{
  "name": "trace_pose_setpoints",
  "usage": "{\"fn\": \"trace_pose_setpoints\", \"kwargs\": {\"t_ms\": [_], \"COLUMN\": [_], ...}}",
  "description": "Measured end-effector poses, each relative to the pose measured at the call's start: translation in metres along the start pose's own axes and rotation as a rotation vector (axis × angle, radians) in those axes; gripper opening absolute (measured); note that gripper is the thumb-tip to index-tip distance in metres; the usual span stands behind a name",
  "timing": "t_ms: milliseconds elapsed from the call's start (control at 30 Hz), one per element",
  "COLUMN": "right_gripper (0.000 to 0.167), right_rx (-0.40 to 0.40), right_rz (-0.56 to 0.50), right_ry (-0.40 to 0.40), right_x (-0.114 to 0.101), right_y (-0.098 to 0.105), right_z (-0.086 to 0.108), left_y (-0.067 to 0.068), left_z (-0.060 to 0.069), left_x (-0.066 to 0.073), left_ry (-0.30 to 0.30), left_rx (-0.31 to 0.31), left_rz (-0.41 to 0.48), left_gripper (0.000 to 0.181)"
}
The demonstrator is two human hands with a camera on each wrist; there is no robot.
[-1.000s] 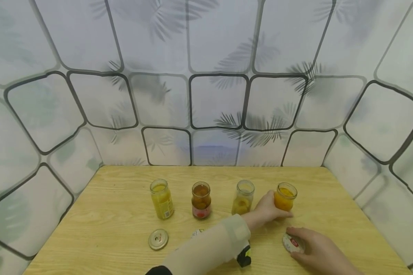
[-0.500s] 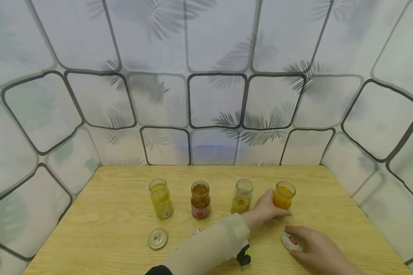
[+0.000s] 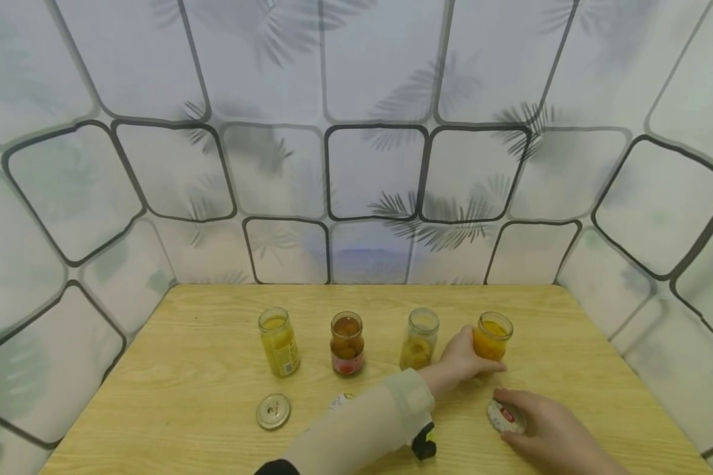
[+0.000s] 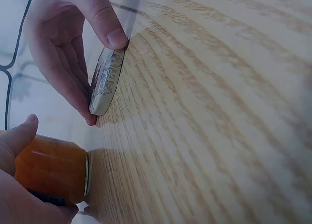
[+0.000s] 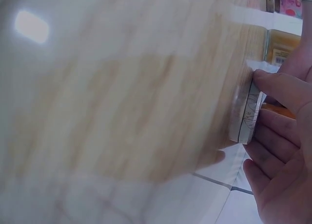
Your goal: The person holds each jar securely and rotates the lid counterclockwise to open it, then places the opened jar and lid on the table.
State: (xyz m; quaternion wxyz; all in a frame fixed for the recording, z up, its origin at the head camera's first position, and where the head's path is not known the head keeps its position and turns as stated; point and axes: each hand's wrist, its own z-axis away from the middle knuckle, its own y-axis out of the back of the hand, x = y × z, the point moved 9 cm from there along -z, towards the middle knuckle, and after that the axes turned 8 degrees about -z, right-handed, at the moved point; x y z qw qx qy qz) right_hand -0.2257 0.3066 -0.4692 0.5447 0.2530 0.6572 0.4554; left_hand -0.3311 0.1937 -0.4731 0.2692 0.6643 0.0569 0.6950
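At the right of the head view, my left hand (image 3: 459, 357) grips an open glass jar (image 3: 490, 343) of orange-coloured food, which stands on the table. Nearer to me, my right hand (image 3: 549, 429) pinches a round white-and-red jar lid (image 3: 502, 418) by its edge. In the left wrist view the lid (image 4: 107, 80) lies flat against the tabletop, between the thumb and fingers. The jar (image 4: 51, 170) stands apart from it. My right wrist view shows the thumb on the near rim of the lid (image 5: 247, 114).
Three more lidless jars stand in a row to the left: yellow (image 3: 280, 346), brown-red with a pink label (image 3: 347, 346), and one with pale yellow pieces (image 3: 418, 343). A metal lid (image 3: 273, 411) lies front left. Another lid (image 3: 340, 401) is partly behind my left sleeve.
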Motion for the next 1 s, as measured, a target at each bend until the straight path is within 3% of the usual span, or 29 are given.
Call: {"fn": "trace_pose_setpoints", "kwargs": {"t_ms": [100, 333, 600, 767, 1000], "right_gripper": [0.060, 0.059, 0.064, 0.065, 0.062], "right_rx": [0.008, 0.030, 0.016, 0.089, 0.102], "right_rz": [-0.001, 0.007, 0.017, 0.044, 0.088], "right_ry": [0.025, 0.082, 0.026, 0.096, 0.172], "right_x": [-0.002, -0.005, -0.005, -0.014, -0.026], "right_y": [-0.001, -0.001, 0.003, 0.017, 0.025], "right_z": [-0.001, -0.003, -0.003, -0.002, -0.001], "left_y": [0.001, 0.009, 0.020, 0.037, 0.071], "left_z": [0.000, 0.006, 0.034, 0.063, 0.103], "left_x": [-0.001, -0.001, 0.008, 0.011, 0.001], "left_ry": [0.009, 0.052, 0.063, 0.043, 0.026], "left_rx": [0.016, 0.091, 0.078, -0.021, -0.235], "left_rz": [-0.001, -0.060, -0.074, -0.109, -0.003], "left_gripper": [0.061, 0.098, 0.103, 0.094, 0.071]}}
